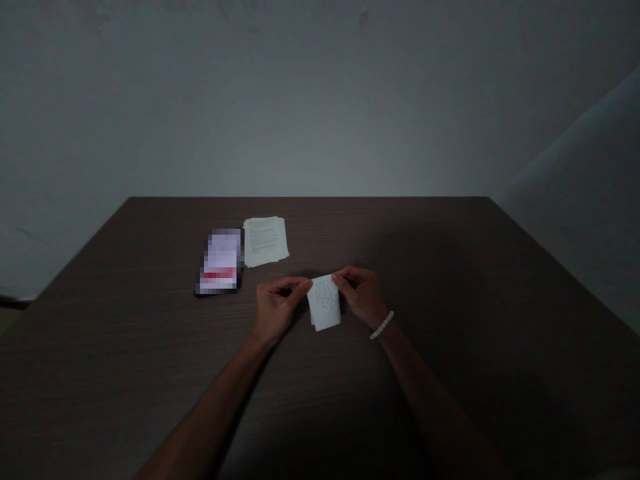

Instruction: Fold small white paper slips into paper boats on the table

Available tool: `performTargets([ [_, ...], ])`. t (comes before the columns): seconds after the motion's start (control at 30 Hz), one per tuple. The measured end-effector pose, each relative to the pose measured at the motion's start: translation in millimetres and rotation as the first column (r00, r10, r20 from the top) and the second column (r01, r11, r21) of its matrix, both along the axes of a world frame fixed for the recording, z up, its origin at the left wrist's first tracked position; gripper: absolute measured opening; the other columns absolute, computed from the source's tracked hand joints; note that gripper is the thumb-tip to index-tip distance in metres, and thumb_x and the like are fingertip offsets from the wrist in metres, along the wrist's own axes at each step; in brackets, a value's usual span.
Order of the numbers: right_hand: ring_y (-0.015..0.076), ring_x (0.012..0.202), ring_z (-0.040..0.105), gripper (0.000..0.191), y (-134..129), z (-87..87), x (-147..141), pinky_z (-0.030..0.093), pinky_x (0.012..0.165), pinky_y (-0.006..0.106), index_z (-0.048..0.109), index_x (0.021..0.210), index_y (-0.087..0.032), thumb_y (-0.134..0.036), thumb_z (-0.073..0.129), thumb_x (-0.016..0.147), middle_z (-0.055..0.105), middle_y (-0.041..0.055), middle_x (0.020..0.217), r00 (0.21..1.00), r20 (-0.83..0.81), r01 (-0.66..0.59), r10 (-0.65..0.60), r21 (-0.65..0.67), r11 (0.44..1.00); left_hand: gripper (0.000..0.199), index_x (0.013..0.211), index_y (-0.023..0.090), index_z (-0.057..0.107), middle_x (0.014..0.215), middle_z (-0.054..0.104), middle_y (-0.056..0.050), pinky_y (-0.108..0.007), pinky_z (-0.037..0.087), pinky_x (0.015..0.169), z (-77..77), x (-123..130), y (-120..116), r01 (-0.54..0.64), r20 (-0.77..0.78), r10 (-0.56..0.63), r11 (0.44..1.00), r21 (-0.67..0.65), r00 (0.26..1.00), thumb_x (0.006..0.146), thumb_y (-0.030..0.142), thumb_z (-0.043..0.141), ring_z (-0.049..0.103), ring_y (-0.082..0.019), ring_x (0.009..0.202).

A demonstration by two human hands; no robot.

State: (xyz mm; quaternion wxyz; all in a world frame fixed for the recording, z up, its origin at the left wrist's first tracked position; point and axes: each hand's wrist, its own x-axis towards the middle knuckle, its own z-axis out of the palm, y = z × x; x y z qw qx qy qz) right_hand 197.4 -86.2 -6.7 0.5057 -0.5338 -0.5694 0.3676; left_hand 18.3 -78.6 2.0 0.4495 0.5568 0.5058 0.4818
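Note:
A small folded sheet of printed paper point(326, 307) hangs between my two hands over the middle of the table. Its upper left corner is pinched between the thumb and finger of my left hand point(280, 305). My right hand point(361, 293), with a pale beaded bracelet point(383, 325) at the wrist, pinches the upper right corner. Lines of text run across the upper part of the paper, and a second layer shows at its lower left edge. Whether its bottom edge touches the table I cannot tell.
Beyond my left hand lies a stack of printed paper sheets point(267, 241) on the dark wooden table point(425, 247). Left of the stack is a phone point(221, 260) with a lit, blurred screen. A grey wall point(310, 100) stands behind the table's far edge.

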Motion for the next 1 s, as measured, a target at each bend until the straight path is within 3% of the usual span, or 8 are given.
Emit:
performTargets([
  [0.23,0.0134,0.06,0.056,0.022,-0.6,0.4,-1.0,0.042,0.057,0.024,0.064,0.069,-0.019,-0.034,0.06,0.083,0.061,-0.0005,0.063,1.0,0.023,-0.014,0.013,0.035,0.999,0.017,0.074,0.016,0.076,0.072,0.074,-0.005,-0.027,0.053,0.062,-0.9,-0.4,1.5,0.004,0.012,-0.004,1.0,-0.013,1.0,0.072,0.032,0.074,0.066,-0.017,0.064],
  [0.63,0.0141,0.059,0.062,0.017,2.1,1.0,3.7,0.049,0.058,0.026,0.072,0.071,-0.019,-0.036,0.073,0.071,0.07,0.0014,0.067,0.987,-0.155,-0.055,0.044,-0.063,0.997,0.017,0.075,0.015,0.075,0.072,0.073,-0.005,-0.026,0.051,0.059,-4.2,-1.6,3.1,-0.039,0.024,0.039,0.999,-0.028,0.999,0.071,0.032,0.074,0.065,-0.017,0.063],
  [1.0,0.0148,0.061,0.063,0.019,1.6,-0.2,2.1,0.049,0.057,0.027,0.07,0.07,-0.018,-0.037,0.071,0.073,0.069,0.0018,0.066,0.994,-0.106,-0.041,0.035,-0.058,0.997,0.016,0.076,0.016,0.076,0.072,0.074,-0.005,-0.026,0.051,0.06,-6.4,-2.0,3.4,-0.042,0.027,0.043,0.999,-0.018,0.999,0.071,0.031,0.075,0.065,-0.016,0.063],
])
